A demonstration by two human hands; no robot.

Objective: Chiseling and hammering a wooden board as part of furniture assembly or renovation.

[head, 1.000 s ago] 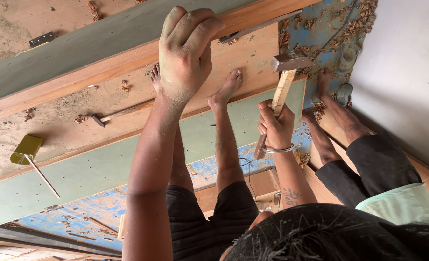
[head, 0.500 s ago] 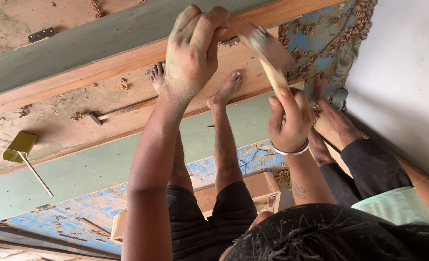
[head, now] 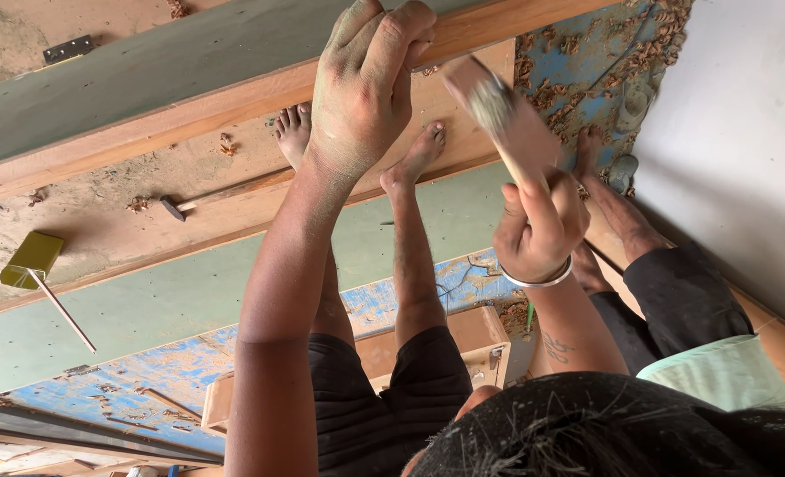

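Wooden long plank edge (head: 189,115): left hand (head: 366,84) clamps it firmly; right hand (head: 538,225) grips raised wooden-handled hammer (head: 498,110); shavings strewn, strike pending.

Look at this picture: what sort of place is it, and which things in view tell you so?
Probably a woodworking shop. Wood shavings litter the blue floor, long planks lie across it, and the right hand holds a wooden mallet.
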